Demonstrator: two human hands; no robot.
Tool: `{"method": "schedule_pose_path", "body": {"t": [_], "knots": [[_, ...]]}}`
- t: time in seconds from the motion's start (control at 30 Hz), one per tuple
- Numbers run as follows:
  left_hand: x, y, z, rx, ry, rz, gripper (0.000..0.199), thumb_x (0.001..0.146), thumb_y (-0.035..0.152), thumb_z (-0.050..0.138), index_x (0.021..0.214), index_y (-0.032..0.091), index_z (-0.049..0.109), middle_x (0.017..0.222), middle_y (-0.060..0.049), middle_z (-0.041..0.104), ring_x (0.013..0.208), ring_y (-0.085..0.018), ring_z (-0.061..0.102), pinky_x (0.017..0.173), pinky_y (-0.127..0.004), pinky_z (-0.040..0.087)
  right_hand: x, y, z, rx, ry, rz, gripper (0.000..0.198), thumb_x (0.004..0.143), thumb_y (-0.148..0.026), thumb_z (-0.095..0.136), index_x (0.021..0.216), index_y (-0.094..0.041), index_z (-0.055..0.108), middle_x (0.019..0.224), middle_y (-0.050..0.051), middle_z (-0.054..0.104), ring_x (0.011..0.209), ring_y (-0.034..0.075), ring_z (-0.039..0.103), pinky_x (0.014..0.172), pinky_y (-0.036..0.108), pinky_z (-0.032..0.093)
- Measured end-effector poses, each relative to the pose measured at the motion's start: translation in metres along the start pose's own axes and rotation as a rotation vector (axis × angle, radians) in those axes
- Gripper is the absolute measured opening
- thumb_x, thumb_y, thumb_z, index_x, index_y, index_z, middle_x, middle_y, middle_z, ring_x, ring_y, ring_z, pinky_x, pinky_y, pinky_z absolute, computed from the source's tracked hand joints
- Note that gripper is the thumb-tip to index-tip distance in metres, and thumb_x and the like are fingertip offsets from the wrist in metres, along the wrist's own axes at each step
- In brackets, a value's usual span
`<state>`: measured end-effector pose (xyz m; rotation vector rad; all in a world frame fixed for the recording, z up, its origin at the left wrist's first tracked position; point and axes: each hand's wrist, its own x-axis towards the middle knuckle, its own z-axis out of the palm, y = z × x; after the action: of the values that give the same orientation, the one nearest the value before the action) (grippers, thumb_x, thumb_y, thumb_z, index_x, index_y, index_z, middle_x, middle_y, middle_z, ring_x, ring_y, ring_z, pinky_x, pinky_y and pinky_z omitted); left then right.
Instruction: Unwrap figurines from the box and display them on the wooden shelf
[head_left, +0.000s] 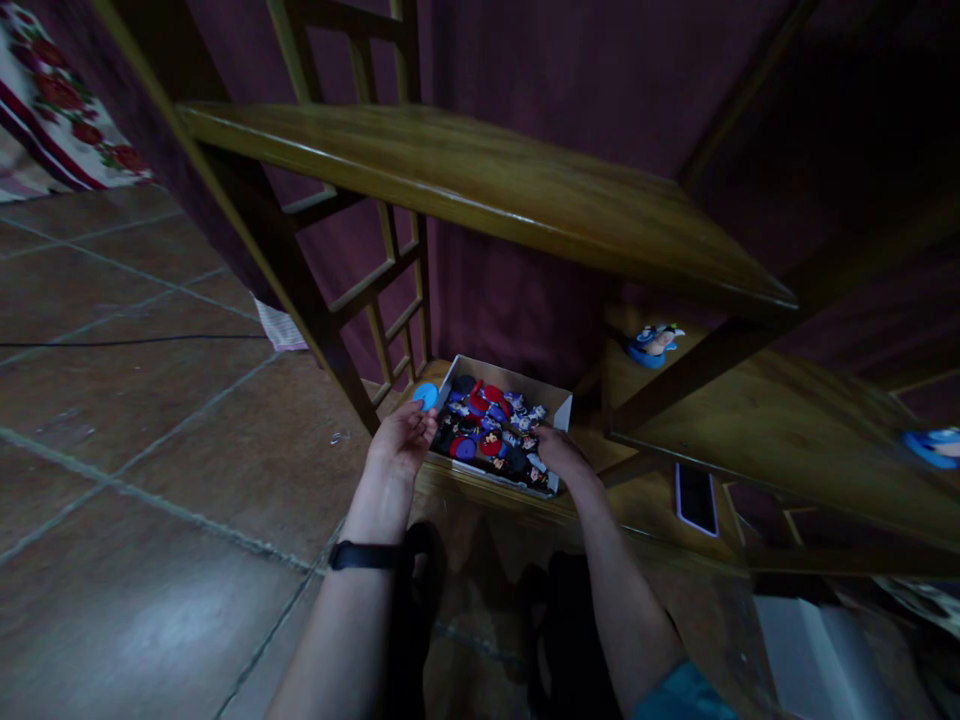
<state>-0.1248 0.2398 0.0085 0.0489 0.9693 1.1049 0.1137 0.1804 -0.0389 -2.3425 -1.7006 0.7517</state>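
Between the fingers of my left hand (405, 432) is a light blue disc (426, 396), held at the left edge of a shallow white box (504, 370). My right hand (556, 450) reaches over the box's right side, its fingertips down among the contents. Whether those fingers hold anything is hidden. Inside the box lie several small figurines (531, 416) in blue, white, black and red, mixed with round pieces such as a purple disc (465, 448) and a red piece (492, 442). The box rests on a low wooden shelf.
A wooden shelf board (480, 180) spans above the box, beside a wooden lattice (375, 290). To the right, a figurine on a blue base (651, 346) stands on a shelf, with another blue-based figurine (934, 447) farther right. A phone-like dark rectangle (697, 498) lies below.
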Motion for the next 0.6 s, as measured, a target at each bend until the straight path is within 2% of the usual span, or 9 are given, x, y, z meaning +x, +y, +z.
{"method": "schedule_pose_path", "body": {"t": [0.1, 0.2, 0.27, 0.33, 0.47, 0.53, 0.6], "knots": [[0.002, -0.001, 0.0, -0.013, 0.017, 0.002, 0.011, 0.073, 0.005, 0.051, 0.08, 0.012, 0.056, 0.058, -0.002, 0.055, 0.052, -0.009, 0.055, 0.045, -0.016, 0.044, 0.007, -0.001, 0.01, 0.051, 0.015, -0.059, 0.033, 0.08, -0.018, 0.041, 0.103, -0.026, 0.063, 0.107, 0.003, 0.065, 0.1, 0.019, 0.057, 0.082, 0.029, 0.042], [0.004, -0.002, -0.001, -0.008, 0.033, 0.01, 0.013, 0.073, 0.005, 0.052, 0.083, 0.012, 0.055, 0.058, -0.001, 0.055, 0.051, -0.008, 0.055, 0.046, -0.015, 0.045, 0.01, -0.008, 0.022, 0.07, -0.082, -0.211, 0.03, 0.08, -0.019, 0.044, 0.1, -0.027, 0.064, 0.105, 0.0, 0.064, 0.099, 0.017, 0.057, 0.085, 0.028, 0.04], [0.005, -0.002, -0.001, -0.005, 0.034, 0.008, 0.014, 0.073, 0.005, 0.052, 0.084, 0.012, 0.055, 0.058, -0.001, 0.055, 0.051, -0.008, 0.055, 0.045, -0.015, 0.045, 0.01, -0.013, 0.028, 0.047, -0.15, -0.335, 0.028, 0.077, -0.019, 0.05, 0.1, -0.026, 0.064, 0.109, 0.002, 0.061, 0.103, 0.016, 0.054, 0.088, 0.027, 0.038], [0.005, 0.0, -0.002, -0.005, 0.028, 0.007, 0.014, 0.073, 0.005, 0.051, 0.083, 0.012, 0.055, 0.058, -0.001, 0.055, 0.051, -0.008, 0.055, 0.044, -0.015, 0.044, 0.007, -0.016, 0.032, 0.002, -0.168, -0.403, 0.028, 0.073, -0.02, 0.057, 0.099, -0.025, 0.064, 0.114, 0.003, 0.056, 0.109, 0.017, 0.049, 0.091, 0.027, 0.036], [0.006, 0.004, -0.005, 0.007, 0.029, 0.032, 0.011, 0.074, 0.004, 0.05, 0.08, 0.012, 0.055, 0.059, -0.002, 0.056, 0.052, -0.009, 0.056, 0.044, -0.016, 0.044, 0.003, -0.018, 0.033, -0.069, -0.137, -0.386, 0.021, 0.07, -0.021, 0.061, 0.091, -0.022, 0.063, 0.115, 0.005, 0.052, 0.116, 0.018, 0.042, 0.094, 0.028, 0.033], [0.007, 0.006, -0.007, 0.015, 0.04, 0.043, 0.01, 0.074, 0.005, 0.05, 0.079, 0.012, 0.056, 0.059, -0.003, 0.056, 0.052, -0.009, 0.056, 0.043, -0.016, 0.044, 0.004, -0.02, 0.03, -0.084, -0.127, -0.347, 0.014, 0.071, -0.02, 0.06, 0.085, -0.02, 0.063, 0.111, 0.005, 0.054, 0.112, 0.018, 0.045, 0.091, 0.028, 0.034], [0.008, 0.007, -0.009, 0.015, 0.054, 0.047, 0.01, 0.074, 0.005, 0.05, 0.079, 0.013, 0.056, 0.059, -0.003, 0.056, 0.053, -0.01, 0.056, 0.043, -0.016, 0.044, 0.007, -0.026, 0.027, -0.068, -0.076, -0.291, 0.015, 0.076, -0.017, 0.052, 0.087, -0.02, 0.062, 0.105, 0.005, 0.056, 0.103, 0.016, 0.05, 0.088, 0.027, 0.036]]}}
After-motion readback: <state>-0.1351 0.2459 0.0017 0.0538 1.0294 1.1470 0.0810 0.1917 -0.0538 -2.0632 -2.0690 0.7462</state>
